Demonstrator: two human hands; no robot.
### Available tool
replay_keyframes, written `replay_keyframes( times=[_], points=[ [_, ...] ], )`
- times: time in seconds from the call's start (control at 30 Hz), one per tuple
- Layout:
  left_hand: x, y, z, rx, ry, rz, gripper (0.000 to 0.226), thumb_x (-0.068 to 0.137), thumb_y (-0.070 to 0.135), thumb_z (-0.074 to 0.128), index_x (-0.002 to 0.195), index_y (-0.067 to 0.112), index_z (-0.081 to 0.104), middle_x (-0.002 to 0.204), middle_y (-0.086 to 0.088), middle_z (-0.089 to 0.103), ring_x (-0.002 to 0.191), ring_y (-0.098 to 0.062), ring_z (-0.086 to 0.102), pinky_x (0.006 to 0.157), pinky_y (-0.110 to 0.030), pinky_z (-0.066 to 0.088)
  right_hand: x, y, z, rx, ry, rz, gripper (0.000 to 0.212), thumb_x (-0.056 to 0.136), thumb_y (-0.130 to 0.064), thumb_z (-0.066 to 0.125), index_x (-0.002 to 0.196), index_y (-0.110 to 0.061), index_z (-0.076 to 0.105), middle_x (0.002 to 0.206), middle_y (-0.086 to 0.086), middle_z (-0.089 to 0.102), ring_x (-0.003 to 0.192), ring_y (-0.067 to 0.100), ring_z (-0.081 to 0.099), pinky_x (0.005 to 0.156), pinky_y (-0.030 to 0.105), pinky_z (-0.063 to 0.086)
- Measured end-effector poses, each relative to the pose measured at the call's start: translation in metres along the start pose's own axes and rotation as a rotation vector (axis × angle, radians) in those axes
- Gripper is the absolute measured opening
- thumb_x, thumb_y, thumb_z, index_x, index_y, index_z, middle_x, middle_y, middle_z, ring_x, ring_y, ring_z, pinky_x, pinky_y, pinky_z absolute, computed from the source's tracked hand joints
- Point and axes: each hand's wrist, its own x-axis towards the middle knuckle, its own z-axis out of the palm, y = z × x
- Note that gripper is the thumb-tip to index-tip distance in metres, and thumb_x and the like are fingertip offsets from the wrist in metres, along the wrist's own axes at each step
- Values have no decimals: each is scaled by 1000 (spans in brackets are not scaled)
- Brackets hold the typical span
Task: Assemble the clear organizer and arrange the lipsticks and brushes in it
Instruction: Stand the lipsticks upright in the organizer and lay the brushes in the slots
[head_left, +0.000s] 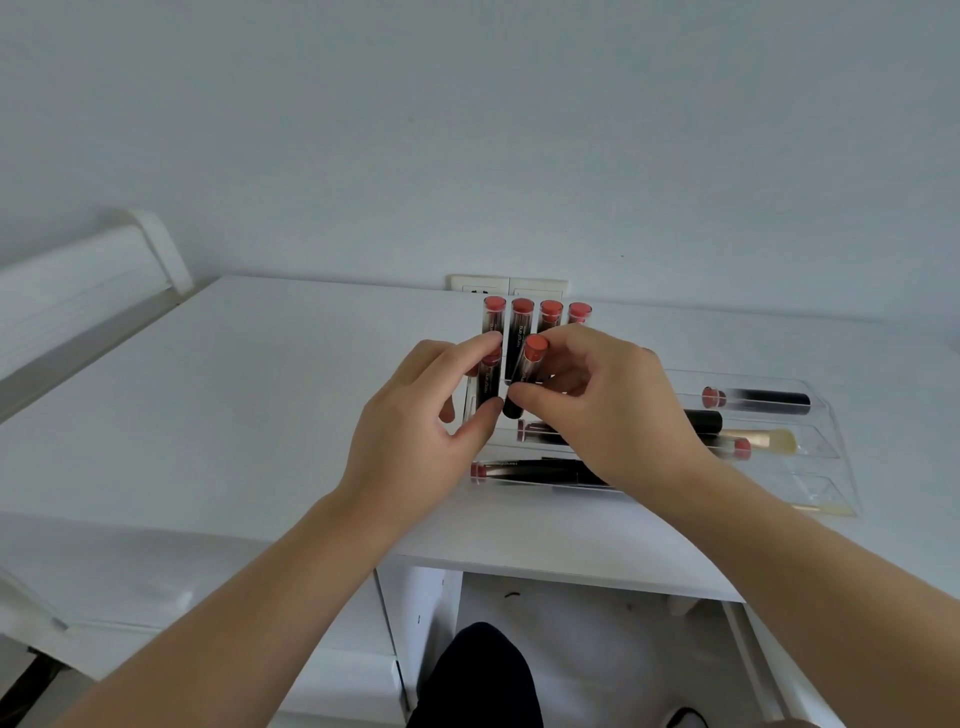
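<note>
Right hand (597, 410): thumb and fingers pinch upright lipstick (525, 371), coral cap up, at front of clear organizer (826, 431) on white desk (260, 415). Left hand (415, 421): fingers curled round neighbouring lipstick (488, 384); its seating probably in slot, view blocked. Back row (537, 314): four lipsticks upright. Tray section right: lipsticks and brush (763, 440) lying flat.

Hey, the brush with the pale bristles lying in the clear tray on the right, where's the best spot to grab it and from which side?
Pinch the gold ferrule of the brush from above. It lies flat in the clear tray, bristles pointing right, its handle end hidden behind the right hand. The ferrule is rigid and exposed; the tray's walls likely block a side approach.
</note>
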Motion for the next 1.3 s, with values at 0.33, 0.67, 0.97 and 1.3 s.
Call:
replay_keyframes(
  times=[0.33,0.67,0.97,1.3],
  points=[
    [0,0,1,-17,-13,-23,57,85,12,82,138,16,61,107,4,62,64,-12,52,59,-20,46,3,-4,3,-175,-41,-16,28,83,-35,77,85,-49,54,79,-30,58,70,-21,52,57,3,38],
    [0,0,0,-19,-14,-18,58,85,10,81,139,15,60,109,2,63,64,-13,53,58,-19,45,6,-1,3,-265,-71,19,12,85,-37,73,94,-41,66,78,-31,55,67,-22,51,57,7,31],
    [0,0,0,-16,-11,-15,56,87,13,81,139,15,60,108,2,63,66,-13,53,58,-20,46,6,-3,3,-261,-49,56,19,81,-41,73,100,-36,75,88,-25,67,67,-15,54,60,6,34],
    [0,0,0,-16,-12,-27,57,86,12,81,138,17,60,107,4,62,65,-12,53,59,-18,45,0,-2,-16,-356,-10,-19,9,84,-40,71,92,-36,69,83,-21,66,67,-5,57,58,15,39]
  ],
)
